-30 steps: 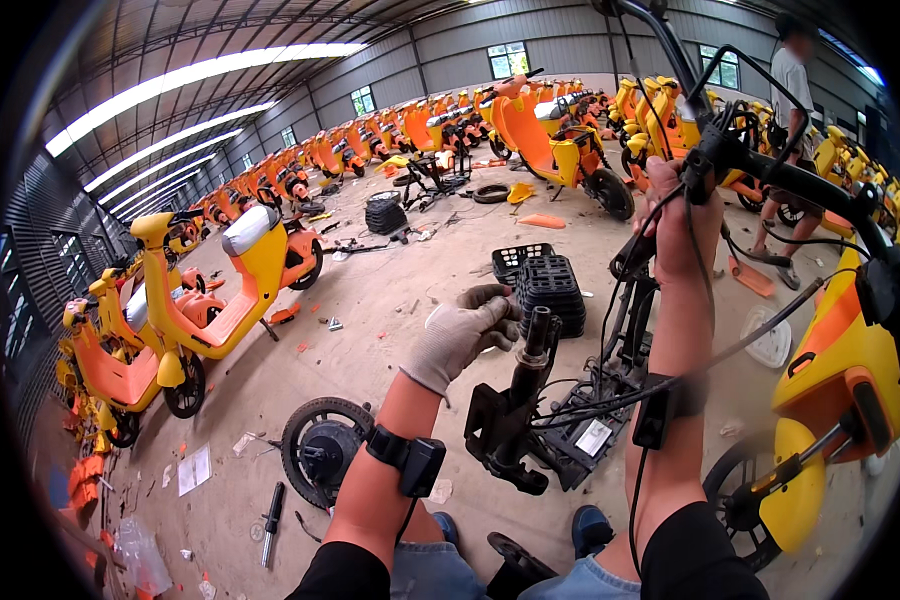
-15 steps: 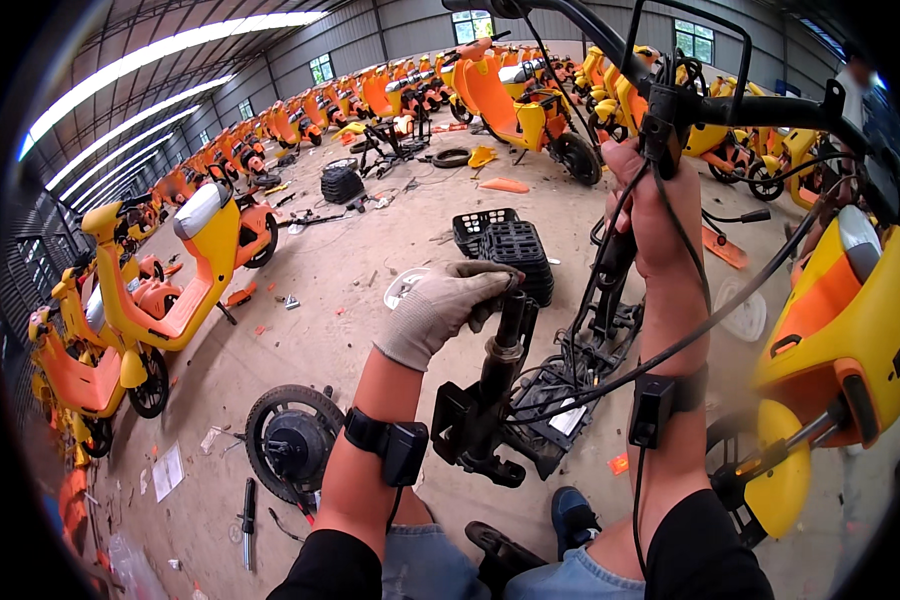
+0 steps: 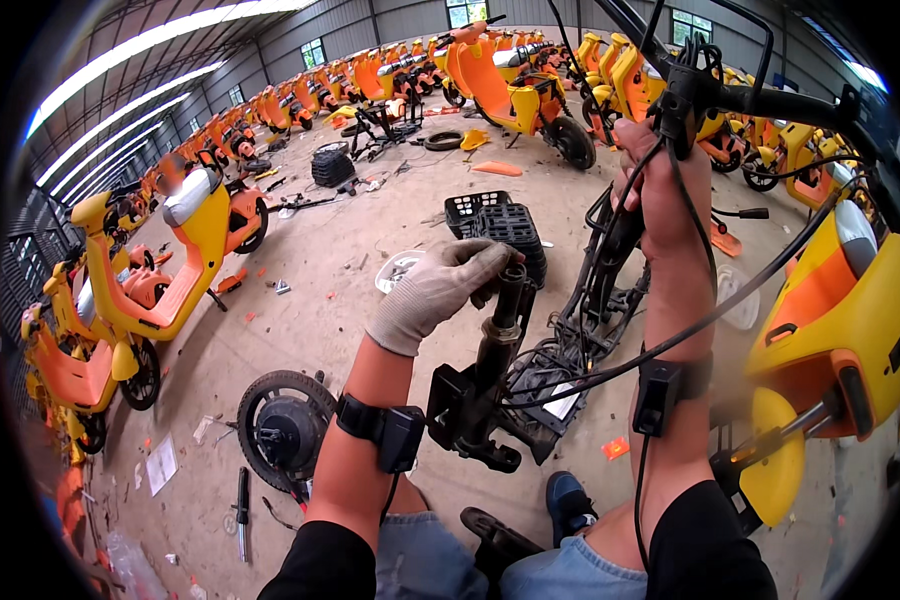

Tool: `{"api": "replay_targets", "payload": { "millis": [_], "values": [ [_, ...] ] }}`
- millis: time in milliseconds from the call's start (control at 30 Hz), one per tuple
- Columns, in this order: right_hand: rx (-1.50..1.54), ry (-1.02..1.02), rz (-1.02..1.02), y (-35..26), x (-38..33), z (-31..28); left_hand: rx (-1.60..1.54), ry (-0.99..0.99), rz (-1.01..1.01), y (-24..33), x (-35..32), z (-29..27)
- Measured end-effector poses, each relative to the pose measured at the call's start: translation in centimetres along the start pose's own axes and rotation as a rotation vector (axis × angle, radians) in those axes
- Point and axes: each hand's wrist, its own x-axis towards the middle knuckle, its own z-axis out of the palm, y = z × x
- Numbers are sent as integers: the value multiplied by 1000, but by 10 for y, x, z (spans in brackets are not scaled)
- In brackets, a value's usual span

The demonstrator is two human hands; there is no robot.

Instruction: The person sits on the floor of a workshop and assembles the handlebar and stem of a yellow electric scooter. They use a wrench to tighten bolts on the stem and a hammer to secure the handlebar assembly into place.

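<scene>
My left hand [image 3: 452, 285], in a pale work glove, is at the open top end of a black frame tube [image 3: 508, 300]. Its thumb and fingers are pinched together beside the rim; whatever they hold, if anything, is hidden. My bare right hand [image 3: 660, 180] is closed round the stem of a black handlebar [image 3: 745, 98], just below the clamp. Black cables [image 3: 700, 335] hang from there and curve down to the stripped scooter frame [image 3: 580, 350], which lies on the floor between my arms.
A motor wheel [image 3: 285, 432] lies left of my left forearm, near a shock absorber [image 3: 243, 510]. Beyond the frame is a black plastic basket [image 3: 510, 235]. Yellow-orange scooters stand at left [image 3: 155, 270] and right [image 3: 840, 320], with rows behind.
The view has shifted slightly. My left hand stays at the tube's top, its fingers a little more bunched over the rim. My right hand keeps its grip on the handlebar stem.
</scene>
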Motion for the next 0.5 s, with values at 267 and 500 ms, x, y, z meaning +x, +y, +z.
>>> {"api": "replay_targets", "payload": {
  "millis": [267, 500],
  "values": [
    [18, -64, -21, 3, -1, -1, -1, -97, 147, -17, -3, -3],
    [21, -61, 11, -5, -7, 9, 193, -82, 169, -18, 2, -8]
  ]
}}
